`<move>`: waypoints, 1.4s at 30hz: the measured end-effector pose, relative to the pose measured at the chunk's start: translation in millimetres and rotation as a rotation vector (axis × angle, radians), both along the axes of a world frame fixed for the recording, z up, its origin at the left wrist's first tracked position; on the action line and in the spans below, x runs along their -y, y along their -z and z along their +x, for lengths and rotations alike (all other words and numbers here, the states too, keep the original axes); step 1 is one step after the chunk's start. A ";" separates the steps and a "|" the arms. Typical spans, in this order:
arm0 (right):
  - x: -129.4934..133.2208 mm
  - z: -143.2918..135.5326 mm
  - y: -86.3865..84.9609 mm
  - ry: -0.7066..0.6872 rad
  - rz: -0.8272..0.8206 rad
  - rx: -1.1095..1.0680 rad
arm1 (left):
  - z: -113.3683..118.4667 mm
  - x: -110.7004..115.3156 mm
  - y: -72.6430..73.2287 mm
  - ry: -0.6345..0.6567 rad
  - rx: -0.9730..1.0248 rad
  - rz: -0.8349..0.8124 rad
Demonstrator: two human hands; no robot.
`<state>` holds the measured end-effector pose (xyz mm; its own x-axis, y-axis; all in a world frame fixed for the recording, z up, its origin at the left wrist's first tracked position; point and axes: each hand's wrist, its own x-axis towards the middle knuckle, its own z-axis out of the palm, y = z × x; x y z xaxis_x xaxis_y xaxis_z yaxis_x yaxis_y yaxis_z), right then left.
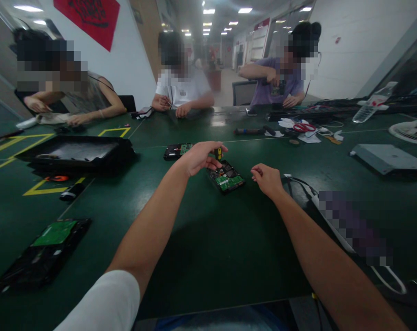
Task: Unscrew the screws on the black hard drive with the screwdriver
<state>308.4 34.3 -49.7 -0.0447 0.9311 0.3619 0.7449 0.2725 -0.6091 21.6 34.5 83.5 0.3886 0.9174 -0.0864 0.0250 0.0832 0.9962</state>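
Left hand point(204, 156), holding a yellow-black tool point(218, 153), overhangs the far end of the hard drive point(229, 180); right hand point(268, 179), pinched, contents unclear, lies rightward.

Through my head feed I saw the hard drive point(230, 180) lying flat on the dark green tabletop point(208, 257), board side up and turned at a slant. Its casing was black, with a green circuit board exposed at the near end and a pale round spot showing farther back; the far left part was partly hidden from me. Over its far end, the yellow-and-black tool point(218, 154) stood roughly upright in the left hand point(204, 157). I couldn't tell whether its tip touched the casing.
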 end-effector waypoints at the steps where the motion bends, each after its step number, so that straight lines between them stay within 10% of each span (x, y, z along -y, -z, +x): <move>1: -0.6 0.3 0.6 -0.008 0.011 0.003 | -0.1 0.1 0.1 -0.003 -0.003 -0.001; 25: 1.9 -3.6 0.1 0.037 0.007 -0.123 | 0.5 0.9 0.5 0.030 0.037 -0.129; 42: -3.3 2.0 7.5 0.038 0.042 -0.079 | -0.3 -4.9 5.9 -0.045 -0.103 0.078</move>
